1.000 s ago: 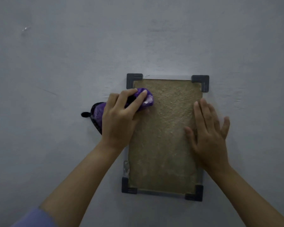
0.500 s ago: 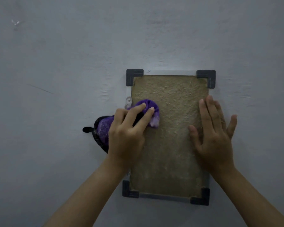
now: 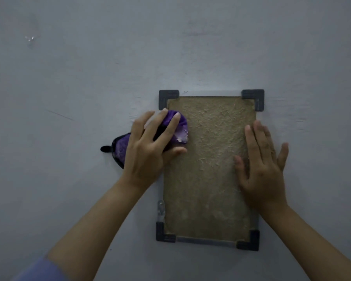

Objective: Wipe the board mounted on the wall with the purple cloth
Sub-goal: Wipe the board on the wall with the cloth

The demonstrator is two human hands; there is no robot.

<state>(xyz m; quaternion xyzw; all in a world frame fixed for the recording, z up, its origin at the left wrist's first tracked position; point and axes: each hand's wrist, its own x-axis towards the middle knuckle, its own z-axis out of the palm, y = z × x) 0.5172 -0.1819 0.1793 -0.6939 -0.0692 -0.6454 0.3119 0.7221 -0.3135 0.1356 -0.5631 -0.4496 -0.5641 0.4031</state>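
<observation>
A tan, rough-surfaced board (image 3: 209,169) with dark grey corner caps hangs upright on the grey wall. My left hand (image 3: 150,151) grips the bunched purple cloth (image 3: 180,126) and presses it on the board's upper left edge; the cloth's black-trimmed tail sticks out to the left of my hand over the wall. Flat on the board's right side lies my right hand (image 3: 261,165), fingers straight and pointing up.
The plain grey wall (image 3: 89,78) surrounds the board on all sides. A small clear clip (image 3: 161,207) sits on the board's left frame near the bottom corner. A small shiny mark (image 3: 29,38) shows on the wall at upper left.
My left hand slid the cloth down the board's left side, then back up to the upper left edge. My right hand stayed flat on the right side.
</observation>
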